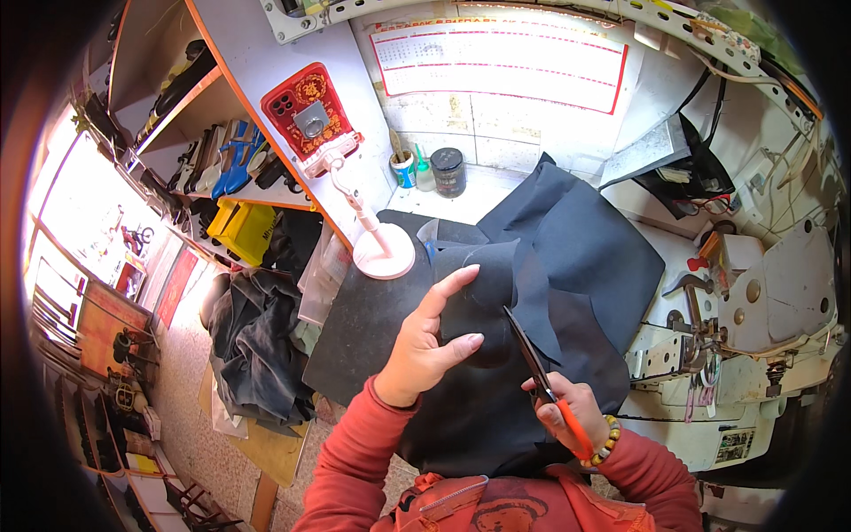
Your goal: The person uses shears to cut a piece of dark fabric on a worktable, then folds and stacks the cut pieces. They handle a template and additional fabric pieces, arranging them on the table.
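Observation:
My right hand (574, 410) grips a pair of scissors (529, 348) with orange handles, its dark blades pointing up and to the left over black sheet material (581, 232). The blades look close together; whether the sheet lies between them I cannot tell. Beside a curved cut edge of the material is my left hand (427, 348), thumb and index finger spread apart with nothing visible between them; its other fingers are mostly hidden. Several overlapping pieces of the black sheet cover the work surface and hang toward my lap.
A white phone stand (383, 252) holds a phone in a red case (303, 111) on the dark board (346, 350). Behind are a dark jar (448, 173) and a green-tipped bottle (424, 170). A sewing machine (771, 297) stands right. Dark cloth (257, 341) and shoe shelves are left.

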`<action>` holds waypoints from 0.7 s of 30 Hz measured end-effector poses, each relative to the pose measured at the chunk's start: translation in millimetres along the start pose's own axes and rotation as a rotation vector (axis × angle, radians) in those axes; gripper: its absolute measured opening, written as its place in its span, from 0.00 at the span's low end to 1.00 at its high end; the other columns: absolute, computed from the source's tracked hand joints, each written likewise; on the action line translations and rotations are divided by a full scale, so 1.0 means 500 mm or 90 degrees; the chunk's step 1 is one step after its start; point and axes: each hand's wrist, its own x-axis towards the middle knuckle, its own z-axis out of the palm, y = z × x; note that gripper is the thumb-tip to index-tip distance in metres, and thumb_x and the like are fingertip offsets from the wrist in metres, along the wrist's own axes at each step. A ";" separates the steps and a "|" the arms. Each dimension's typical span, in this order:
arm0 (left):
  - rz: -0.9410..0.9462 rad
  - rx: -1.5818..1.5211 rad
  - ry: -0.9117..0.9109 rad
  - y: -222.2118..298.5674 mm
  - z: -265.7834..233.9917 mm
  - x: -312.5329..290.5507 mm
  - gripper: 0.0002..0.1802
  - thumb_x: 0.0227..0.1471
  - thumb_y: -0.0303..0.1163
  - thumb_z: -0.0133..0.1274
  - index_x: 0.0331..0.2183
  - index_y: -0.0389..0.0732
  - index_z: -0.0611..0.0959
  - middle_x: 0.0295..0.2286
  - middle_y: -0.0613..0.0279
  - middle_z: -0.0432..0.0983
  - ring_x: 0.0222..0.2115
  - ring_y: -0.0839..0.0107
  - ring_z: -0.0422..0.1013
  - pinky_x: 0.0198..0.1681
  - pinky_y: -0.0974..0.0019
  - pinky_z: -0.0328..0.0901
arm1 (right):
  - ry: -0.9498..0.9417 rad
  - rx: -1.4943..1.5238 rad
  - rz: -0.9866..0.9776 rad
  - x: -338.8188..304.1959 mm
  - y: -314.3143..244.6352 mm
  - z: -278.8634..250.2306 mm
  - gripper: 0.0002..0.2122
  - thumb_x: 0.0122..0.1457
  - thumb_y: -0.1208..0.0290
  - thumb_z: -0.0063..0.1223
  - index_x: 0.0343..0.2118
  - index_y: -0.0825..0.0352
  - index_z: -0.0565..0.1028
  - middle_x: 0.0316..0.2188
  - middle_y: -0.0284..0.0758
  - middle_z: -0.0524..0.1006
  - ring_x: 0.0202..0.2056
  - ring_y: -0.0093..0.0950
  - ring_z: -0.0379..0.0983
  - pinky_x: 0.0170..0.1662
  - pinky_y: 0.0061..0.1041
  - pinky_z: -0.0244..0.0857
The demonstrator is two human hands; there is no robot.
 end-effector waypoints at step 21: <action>-0.049 0.030 -0.172 0.040 -0.012 0.014 0.42 0.45 0.20 0.56 0.62 0.35 0.60 0.59 0.57 0.59 0.60 0.69 0.55 0.64 0.67 0.47 | -0.076 -0.111 0.000 0.034 -0.038 -0.018 0.27 0.62 0.45 0.46 0.51 0.66 0.67 0.26 0.35 0.74 0.27 0.33 0.74 0.33 0.27 0.68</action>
